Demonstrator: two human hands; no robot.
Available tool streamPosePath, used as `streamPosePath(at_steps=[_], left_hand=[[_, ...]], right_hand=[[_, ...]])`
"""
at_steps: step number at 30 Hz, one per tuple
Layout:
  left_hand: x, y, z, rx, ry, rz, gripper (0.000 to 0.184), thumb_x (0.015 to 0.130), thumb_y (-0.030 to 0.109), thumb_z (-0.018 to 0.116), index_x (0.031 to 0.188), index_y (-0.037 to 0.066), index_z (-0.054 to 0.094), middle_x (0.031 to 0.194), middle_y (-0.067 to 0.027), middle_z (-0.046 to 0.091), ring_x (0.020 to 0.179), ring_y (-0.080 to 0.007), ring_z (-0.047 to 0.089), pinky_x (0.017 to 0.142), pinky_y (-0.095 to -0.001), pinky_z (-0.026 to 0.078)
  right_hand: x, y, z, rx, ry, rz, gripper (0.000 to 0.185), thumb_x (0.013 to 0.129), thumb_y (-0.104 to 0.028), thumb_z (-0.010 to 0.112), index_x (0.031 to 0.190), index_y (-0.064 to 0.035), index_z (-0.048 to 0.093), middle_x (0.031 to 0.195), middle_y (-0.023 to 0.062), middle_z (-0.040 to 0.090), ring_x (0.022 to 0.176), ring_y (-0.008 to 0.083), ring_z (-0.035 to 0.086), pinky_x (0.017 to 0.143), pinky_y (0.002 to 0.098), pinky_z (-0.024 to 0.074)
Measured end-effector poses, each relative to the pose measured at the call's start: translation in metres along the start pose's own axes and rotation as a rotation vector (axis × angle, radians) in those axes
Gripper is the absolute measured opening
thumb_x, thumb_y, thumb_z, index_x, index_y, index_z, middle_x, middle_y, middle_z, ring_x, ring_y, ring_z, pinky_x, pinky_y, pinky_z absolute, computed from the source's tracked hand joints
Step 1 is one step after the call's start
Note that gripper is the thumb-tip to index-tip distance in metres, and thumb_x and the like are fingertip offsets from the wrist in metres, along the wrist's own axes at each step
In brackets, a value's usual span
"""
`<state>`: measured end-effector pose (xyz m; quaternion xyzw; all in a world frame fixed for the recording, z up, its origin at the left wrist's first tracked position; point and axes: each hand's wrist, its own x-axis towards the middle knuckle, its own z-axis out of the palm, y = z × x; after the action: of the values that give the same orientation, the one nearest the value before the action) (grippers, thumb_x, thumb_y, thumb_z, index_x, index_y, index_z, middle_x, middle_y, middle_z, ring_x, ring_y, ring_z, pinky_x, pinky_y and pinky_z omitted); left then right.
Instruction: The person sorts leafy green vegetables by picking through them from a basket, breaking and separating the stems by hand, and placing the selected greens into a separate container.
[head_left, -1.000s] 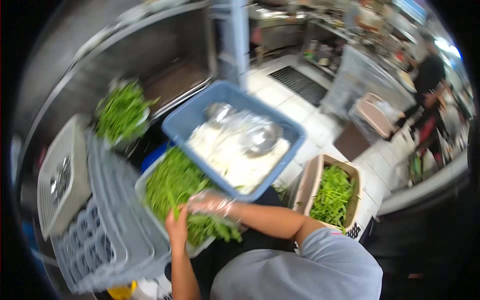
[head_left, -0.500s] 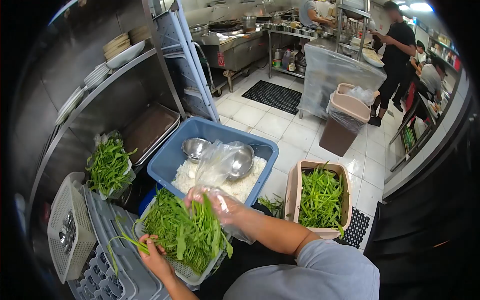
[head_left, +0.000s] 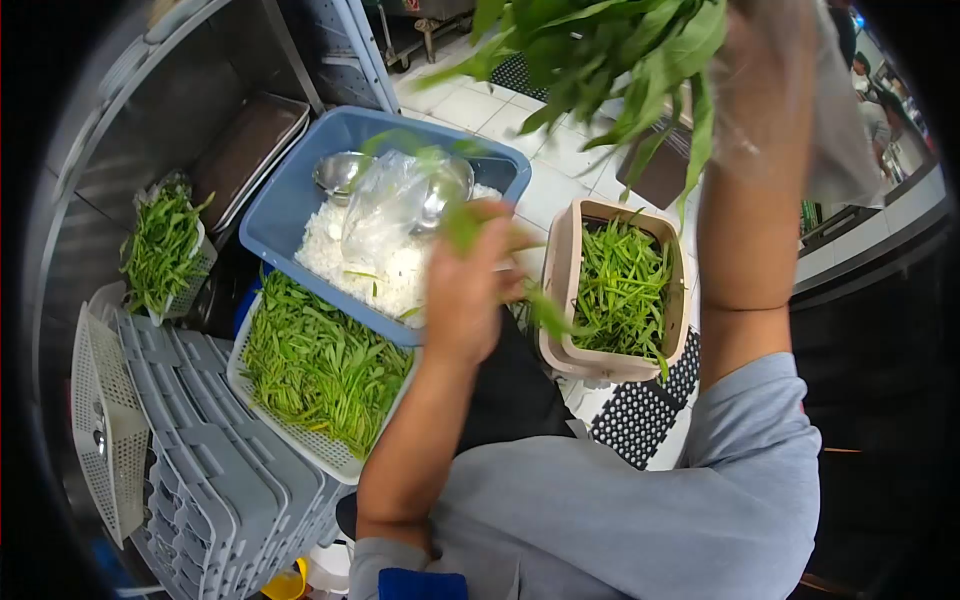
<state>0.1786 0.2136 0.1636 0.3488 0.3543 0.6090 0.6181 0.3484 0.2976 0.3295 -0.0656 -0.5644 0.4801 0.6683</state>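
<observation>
Head cam: I've got one leafy bunch (head_left: 625,75) gripped up high in the gloved right hand (head_left: 762,60), left hand (head_left: 468,295) pinching blurry sprigs (head_left: 551,315). Further out: one blue tub (head_left: 275,215), two metal bowls (head_left: 340,172) on its rice (head_left: 325,245), one beige bin (head_left: 557,290) of greens (head_left: 622,290).

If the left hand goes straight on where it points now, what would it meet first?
Probably the far right corner of the blue tub; but the left hand is blurred and its height unclear, so it might pass above.
</observation>
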Motion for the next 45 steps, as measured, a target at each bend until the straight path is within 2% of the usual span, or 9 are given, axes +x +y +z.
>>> streamPosePath(at_steps=[4,9,14,23,28,33,38,40,45], left_hand=[[0.014,-0.067,0.037,0.262,-0.35,-0.518,0.066,0.089,0.034,0.058,0.14,0.003,0.029,0.136,-0.0129,0.043,0.124,-0.0246,0.043,0.096,-0.0433,0.039],[-0.019,-0.081,-0.034,0.734,-0.446,-0.213,0.042,0.091,0.025,0.055,0.125,0.0,0.051,0.121,-0.0117,0.057,0.112,-0.0218,0.054,0.092,-0.031,0.043],[-0.089,-0.052,-0.122,0.493,-0.184,-0.292,0.029,0.093,0.019,0.053,0.114,0.0,0.058,0.109,-0.0077,0.062,0.101,-0.016,0.058,0.086,-0.0254,0.045],[-0.275,-0.084,-0.255,0.209,0.738,-0.309,0.027,0.095,0.027,0.049,0.104,0.005,0.062,0.097,-0.0026,0.064,0.087,-0.0106,0.059,0.077,-0.0248,0.045],[-0.314,-0.099,-0.271,0.354,0.855,-0.242,0.026,0.093,0.025,0.053,0.099,0.003,0.064,0.089,-0.0041,0.066,0.082,-0.0108,0.062,0.071,-0.0241,0.047],[-0.324,-0.09,-0.281,0.769,0.937,-0.19,0.02,0.088,0.019,0.059,0.1,0.004,0.065,0.091,-0.0122,0.066,0.084,-0.0246,0.064,0.074,-0.0309,0.05],[-0.362,-0.108,-0.308,0.851,1.025,-0.233,0.021,0.088,0.016,0.059,0.101,0.0,0.063,0.087,-0.0128,0.065,0.072,-0.018,0.065,0.062,-0.029,0.051],[-0.372,-0.118,-0.318,0.217,1.33,-0.433,0.019,0.09,0.017,0.057,0.096,0.0,0.063,0.078,-0.0094,0.064,0.06,-0.0163,0.062,0.05,-0.0273,0.049],[-0.375,-0.123,-0.318,0.069,1.507,-0.411,0.019,0.09,0.017,0.056,0.095,0.0,0.063,0.076,-0.0089,0.064,0.059,-0.0159,0.062,0.049,-0.0268,0.048]], right_hand=[[-0.001,0.006,0.004,-0.243,-0.082,0.195,0.027,0.089,-0.029,0.058,0.104,-0.0061,0.057,0.081,0.0018,0.057,0.071,0.0138,0.055,0.067,0.0278,0.0466],[0.005,0.048,0.012,-0.428,-0.218,0.406,0.027,0.089,-0.029,0.058,0.102,-0.0054,0.058,0.079,0.0012,0.056,0.07,0.0127,0.053,0.066,0.0261,0.0448],[0.007,0.092,0.027,-0.462,-0.326,0.535,0.026,0.088,-0.028,0.059,0.1,-0.0047,0.058,0.078,0.0006,0.055,0.069,0.0117,0.052,0.066,0.0244,0.0429],[0.005,0.185,0.181,-0.297,-0.633,0.694,0.025,0.088,-0.027,0.06,0.096,-0.0035,0.059,0.076,-0.0005,0.053,0.067,0.0097,0.049,0.064,0.0214,0.0397],[0.027,0.264,0.288,-0.518,-0.928,0.331,0.028,0.09,-0.029,0.052,0.098,-0.0024,0.06,0.077,0.0067,0.056,0.069,0.018,0.053,0.066,0.029,0.0424],[0.073,0.342,0.402,-1.002,-1.057,-0.565,0.032,0.09,-0.026,0.05,0.108,-0.0012,0.057,0.103,0.0188,0.061,0.097,0.0355,0.057,0.087,0.0402,0.045],[0.091,0.423,0.482,-1.061,-1.152,-0.608,0.031,0.089,-0.026,0.049,0.109,-0.0032,0.057,0.108,0.0168,0.061,0.102,0.0334,0.057,0.09,0.0402,0.0448],[0.091,0.443,0.511,-1.139,-1.162,-0.647,0.028,0.088,-0.025,0.049,0.105,-0.0048,0.059,0.11,0.0151,0.061,0.102,0.0322,0.057,0.089,0.0396,0.0454],[0.084,0.501,0.552,-1.29,-1.211,-0.437,0.03,0.089,-0.028,0.05,0.107,-0.0075,0.059,0.11,0.0173,0.06,0.104,0.0339,0.056,0.09,0.0422,0.0448]])
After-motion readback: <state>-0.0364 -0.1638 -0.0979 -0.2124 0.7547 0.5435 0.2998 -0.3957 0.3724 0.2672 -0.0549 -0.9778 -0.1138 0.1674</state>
